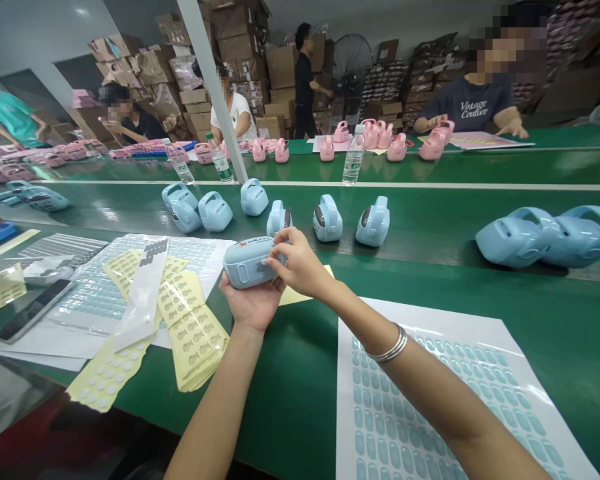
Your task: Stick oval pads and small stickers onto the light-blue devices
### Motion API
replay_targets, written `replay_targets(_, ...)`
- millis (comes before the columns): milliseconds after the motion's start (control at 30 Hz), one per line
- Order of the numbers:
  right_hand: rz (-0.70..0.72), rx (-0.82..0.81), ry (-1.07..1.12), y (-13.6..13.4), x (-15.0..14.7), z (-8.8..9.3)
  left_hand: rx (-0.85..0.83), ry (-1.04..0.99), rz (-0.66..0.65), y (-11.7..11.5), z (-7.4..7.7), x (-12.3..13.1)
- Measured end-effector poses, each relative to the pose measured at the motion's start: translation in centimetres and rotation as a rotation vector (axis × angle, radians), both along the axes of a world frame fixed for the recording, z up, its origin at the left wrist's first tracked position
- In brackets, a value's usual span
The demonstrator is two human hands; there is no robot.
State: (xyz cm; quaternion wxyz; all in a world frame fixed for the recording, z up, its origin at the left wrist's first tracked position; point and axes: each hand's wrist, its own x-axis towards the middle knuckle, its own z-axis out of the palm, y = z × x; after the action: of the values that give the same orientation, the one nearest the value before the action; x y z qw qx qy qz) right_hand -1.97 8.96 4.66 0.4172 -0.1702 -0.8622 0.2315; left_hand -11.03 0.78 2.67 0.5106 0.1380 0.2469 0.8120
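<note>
— Where do the hands stand?
— My left hand (254, 310) is clasped from below around a light-blue casing (245, 270), raised above the worktop (300, 373). My right hand (285, 257) bends its fingers at the casing's right side; I cannot tell whether thumb and fingertip meet or pinch anything small.

— How is this best done?
— In my judgement, the left palm should keep the casing steady and the worked side turned towards me, while the right fingertips press lightly and squarely.

— And around them?
— Yellow label sheets (195, 327) at left; a sheet of oval stickers (380, 413) at right; beyond, handled blue casings (330, 220).
</note>
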Motion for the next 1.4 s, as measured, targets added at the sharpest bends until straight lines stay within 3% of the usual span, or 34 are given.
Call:
replay_targets(167,-0.175,0.194,-0.086,-1.3,-0.5,-1.5,0.026,-0.023,0.063,0.2,-0.3,0.1)
replay_targets(333,0.021,0.363,-0.039,-3.2,-0.1,-2.8,-0.088,-0.117,0.141,0.2,-0.1,0.0)
replay_targets(400,-0.043,0.254,0.083,-3.0,0.6,-2.8,-0.059,-0.054,0.118,0.1,0.1,-0.4)
replay_targets(467,-0.169,-0.012,0.073,-1.8,1.3,-2.6,-0.023,0.000,0.067,-0.1,0.3,-1.0)
replay_targets(533,-0.204,-0.268,-0.096,-0.1,1.4,-2.7,0.004,0.011,0.055,-0.2,0.4,-1.9)
replay_targets(600,-0.134,-0.400,-0.292,1.4,0.8,-3.3,0.033,0.010,0.094,-0.3,0.4,-2.8)
replay_targets(700,-0.055,-0.452,-0.457,2.4,-0.7,-4.6,0.075,0.036,0.122,-0.3,0.2,-3.8)
replay_targets(867,-0.064,-0.486,-0.627,2.3,-2.2,-5.9,0.079,0.039,0.142,-0.2,0.0,-3.8)
replay_targets(1133,-0.199,-0.362,-0.556,1.4,-2.1,-6.2,0.111,0.122,0.132,0.6,-0.5,-2.7)
replay_targets(1200,-0.228,-0.360,-0.511,1.3,-0.8,-5.5,0.132,0.183,0.118,0.7,-0.5,-2.4)
replay_targets(1300,-0.209,-0.354,-0.481,0.1,3.6,-4.7,0.166,0.233,0.040,0.6,0.0,-1.7)
replay_targets(1400,-0.171,-0.156,-0.530,-4.7,9.8,-4.9,0.182,0.234,-0.090,0.4,0.6,-0.5)
